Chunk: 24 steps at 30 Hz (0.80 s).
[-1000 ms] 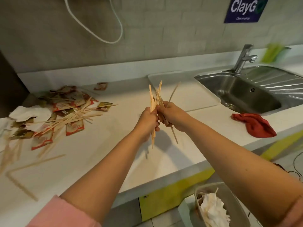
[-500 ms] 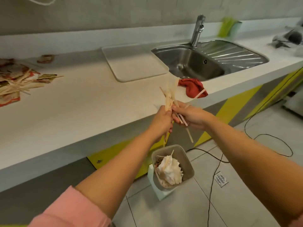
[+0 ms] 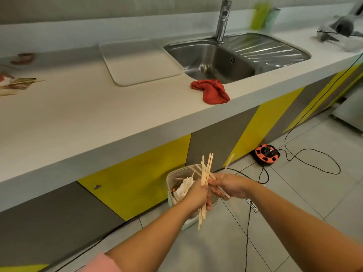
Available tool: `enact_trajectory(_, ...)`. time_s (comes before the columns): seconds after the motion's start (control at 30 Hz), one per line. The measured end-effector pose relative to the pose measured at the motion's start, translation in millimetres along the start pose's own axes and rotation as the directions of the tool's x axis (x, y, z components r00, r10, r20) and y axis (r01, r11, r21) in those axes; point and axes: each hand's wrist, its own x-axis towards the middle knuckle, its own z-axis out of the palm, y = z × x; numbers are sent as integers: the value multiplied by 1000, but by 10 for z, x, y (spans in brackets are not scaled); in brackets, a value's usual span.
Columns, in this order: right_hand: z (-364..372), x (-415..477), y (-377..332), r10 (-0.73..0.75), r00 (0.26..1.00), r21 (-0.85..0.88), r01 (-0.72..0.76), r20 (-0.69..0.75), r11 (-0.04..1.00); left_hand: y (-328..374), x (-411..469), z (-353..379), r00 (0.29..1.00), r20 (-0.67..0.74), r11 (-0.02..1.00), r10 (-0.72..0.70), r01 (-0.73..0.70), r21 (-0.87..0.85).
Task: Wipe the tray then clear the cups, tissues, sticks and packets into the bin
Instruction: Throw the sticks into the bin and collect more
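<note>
Tray (image 3: 137,63) lies flat on the counter (image 3: 78,118) just beside the sink (image 3: 212,61), nothing on it; red cloth (image 3: 211,91) crumpled near the counter edge, apart from the tray. Judgement: the wiping step looks done, though the picture is too soft to confirm the surface is clean. Current step: binning the sticks (image 3: 206,171). Left hand (image 3: 196,196) has its fingers curled round the main bundle, held roughly upright; right hand (image 3: 229,186) has its fingers closed on a few splayed sticks from the same bundle. Both hands sit directly above the open bin (image 3: 169,190) on the floor below the counter, so the sticks are held in the air over it, not yet dropped. Bin already holds crumpled tissue (image 3: 183,187) and a few sticks. At the far left edge of the counter a pile of packets and sticks (image 3: 19,84) waits, cut off by the frame; its full extent cannot be told. No cups visible on the counter; whether they are in the bin cannot be told. Estimate: past the midpoint, with this drop and the left-hand pile outstanding.
</note>
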Motion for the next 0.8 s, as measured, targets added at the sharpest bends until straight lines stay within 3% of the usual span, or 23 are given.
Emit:
enact_trajectory(0.17, 53, 437, 340, 242, 955, -33, -251, -173, 967, -333, 296, -99, 950, -61, 947, -307, 298, -119)
enact_trajectory(0.37, 32, 862, 479, 415, 878, 98, -404, -239, 910, -550, 646, -278, 877, -134, 871, -462, 420, -254)
enact_trajectory(0.67, -41, 1177, 343, 431, 878, 317, -356, -209, 879, -408, 886, -425, 889, -161, 889, -429, 384, -250)
enact_trajectory(0.8, -89, 1288, 406, 453, 864, 115, -438, -218, 891, -331, 860, -480, 892, -161, 894, -423, 381, -237)
